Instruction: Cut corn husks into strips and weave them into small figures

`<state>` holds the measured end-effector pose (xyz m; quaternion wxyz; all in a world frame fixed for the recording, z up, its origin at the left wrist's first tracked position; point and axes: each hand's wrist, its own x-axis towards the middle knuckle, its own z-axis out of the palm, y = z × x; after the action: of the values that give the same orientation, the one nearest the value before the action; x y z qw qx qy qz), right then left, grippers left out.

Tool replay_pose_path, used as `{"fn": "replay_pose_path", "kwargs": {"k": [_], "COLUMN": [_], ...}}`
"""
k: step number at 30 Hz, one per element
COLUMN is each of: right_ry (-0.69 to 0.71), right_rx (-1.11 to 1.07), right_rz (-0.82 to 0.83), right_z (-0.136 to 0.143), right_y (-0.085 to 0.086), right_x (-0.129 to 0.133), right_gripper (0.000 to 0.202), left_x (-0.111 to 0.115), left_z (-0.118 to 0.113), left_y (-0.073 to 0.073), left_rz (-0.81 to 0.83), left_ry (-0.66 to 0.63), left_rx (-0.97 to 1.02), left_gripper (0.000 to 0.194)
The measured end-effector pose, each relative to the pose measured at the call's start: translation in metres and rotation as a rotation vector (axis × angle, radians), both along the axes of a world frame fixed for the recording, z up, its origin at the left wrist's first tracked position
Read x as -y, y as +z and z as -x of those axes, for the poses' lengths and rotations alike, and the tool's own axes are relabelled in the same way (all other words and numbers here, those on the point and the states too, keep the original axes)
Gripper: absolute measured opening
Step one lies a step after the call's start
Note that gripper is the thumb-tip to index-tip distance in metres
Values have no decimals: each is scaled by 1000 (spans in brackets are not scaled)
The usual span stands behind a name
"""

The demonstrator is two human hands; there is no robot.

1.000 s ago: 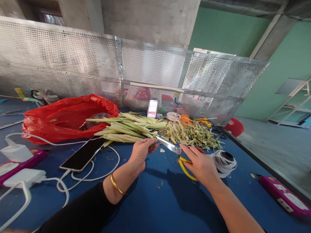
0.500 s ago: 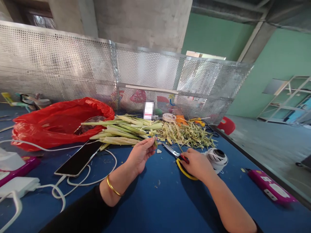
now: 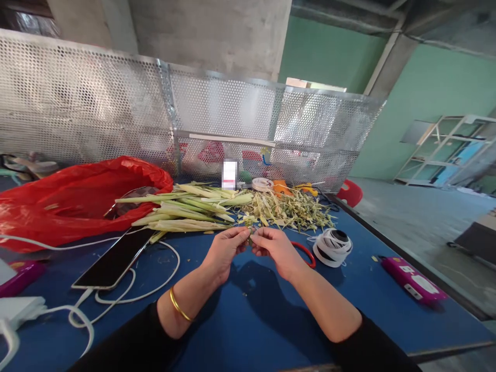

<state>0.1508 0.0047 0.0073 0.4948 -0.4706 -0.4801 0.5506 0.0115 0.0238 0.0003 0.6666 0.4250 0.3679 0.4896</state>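
Workroom with concrete and green walls, head view: a blue surface (image 3: 248,330) is backed by a perforated metal screen (image 3: 225,103).

Left hand (image 3: 225,253) and right hand (image 3: 277,250): brought together above the near middle of the surface, fingertips pinched on one small greenish plant piece (image 3: 250,239), largely hidden by them; a two-handed hold is presumably favoured because the piece is slight.

Scissors (image 3: 310,255): set down just beside the right wrist, probably for reach; only a red handle loop is shown.

Husk leaves (image 3: 189,209): laid lengthwise as a pile, tips partly over the bag's edge. Dry trimmings (image 3: 298,209): heaped alongside, seemingly kept apart by kind.

Red plastic bag (image 3: 77,181): slumped open; a dark, partly transparent item (image 3: 135,199) is held inside, identity unclear.

Spool (image 3: 333,248): stood near the scissors, wound with white cord.

Smartphone (image 3: 112,261): laid flat, plugged into a white cable (image 3: 176,253), apparently for charging.
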Motion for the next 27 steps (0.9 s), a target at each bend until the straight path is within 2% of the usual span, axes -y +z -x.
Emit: {"fn": "replay_pose_path", "kwargs": {"k": [4, 8, 10, 13, 16, 19, 22, 25, 27], "right_ry": [-14, -50, -37, -20, -6, 3, -52, -129, -149], "right_rx": [74, 251, 329, 422, 502, 589, 720, 832, 828], "right_rz": [-71, -196, -237, -297, -355, -400, -482, -567, -557], "right_z": [-11, -14, -14, -14, -15, -19, -23, -24, -23], "right_y": [-1, -1, -3, -7, -7, -3, 2, 2, 0], "right_x": [2, 1, 1, 0, -1, 0, 1, 2, 2], "right_gripper": [26, 21, 20, 19, 18, 18, 18, 17, 16], "left_x": [1, 0, 0, 0, -1, -2, -3, -4, -4], "left_z": [-3, -3, -2, -2, -3, -2, -1, -1, -2], "left_y": [-1, -2, -2, -3, -3, -2, -1, -1, -3], "left_rz": [33, 59, 66, 57, -11, -152, -239, -157, -87], "left_ry": [-24, -57, -77, -29, 23, 6, -15, -50, -55], "left_rx": [28, 45, 17, -75, -160, -251, -334, -300, -248], "left_gripper": [32, 31, 30, 30, 28, 27, 32, 29, 29]}}
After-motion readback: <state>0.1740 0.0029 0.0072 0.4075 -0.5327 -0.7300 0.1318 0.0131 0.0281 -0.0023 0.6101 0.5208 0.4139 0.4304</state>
